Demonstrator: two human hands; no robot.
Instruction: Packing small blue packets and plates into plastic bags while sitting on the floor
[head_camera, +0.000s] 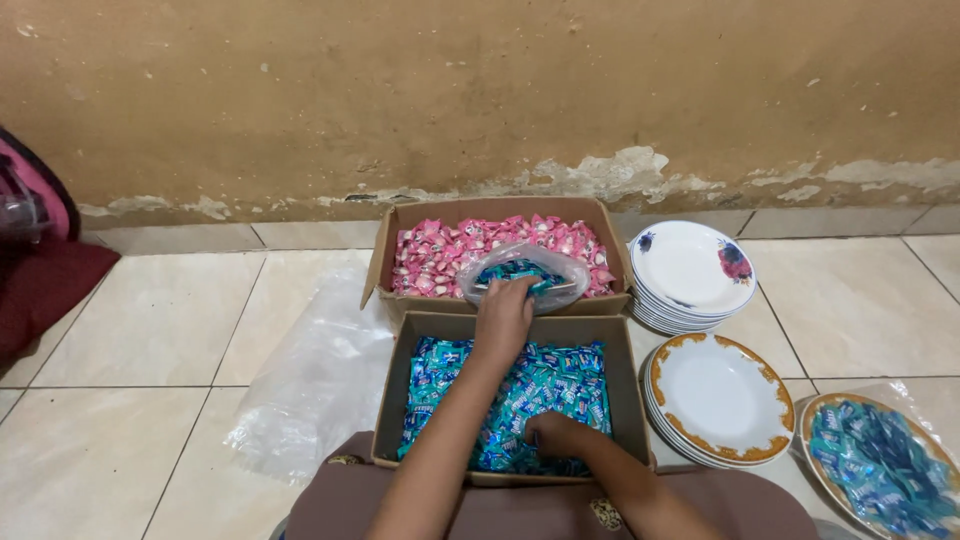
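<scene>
A: Where's the left hand (503, 318)?

B: Stretched forward over the far edge of the near cardboard box (415, 345), fingers curled round the mouth of a clear plastic bag (540, 262) and pinching its rim. The bag sits on top of the pink sweets (430, 258) in the far cardboard box (388, 235), and it holds a small heap of blue-wrapped sweets of its own

A: And the right hand (553, 432)?

B: Low in the near box, buried knuckles-up in the blue sweets (560, 375), close to the box's near wall. The fingers are tucked into the wrappers, so it looks closed round a few, though how many I can't tell

A: How do the two boxes stand?

B: One behind the other on the tiled floor (150, 330), touching, the pink one nearer the stained wall (480, 90). Both are open at the top and about full

A: What lies around them?

B: To the right, a stack of white plates with flower prints (692, 268) beside the far box, and a stack of white plates with gold rims (720, 400) beside the near one. Further right, at the picture's edge, a gold-rimmed plate (880, 470) heaped with blue sweets under clear wrap. To the left of the boxes a crumpled sheet of clear plastic (310, 380) lies on the tiles, and at the far left a dark red cloth (45, 285) with something pink behind it
</scene>
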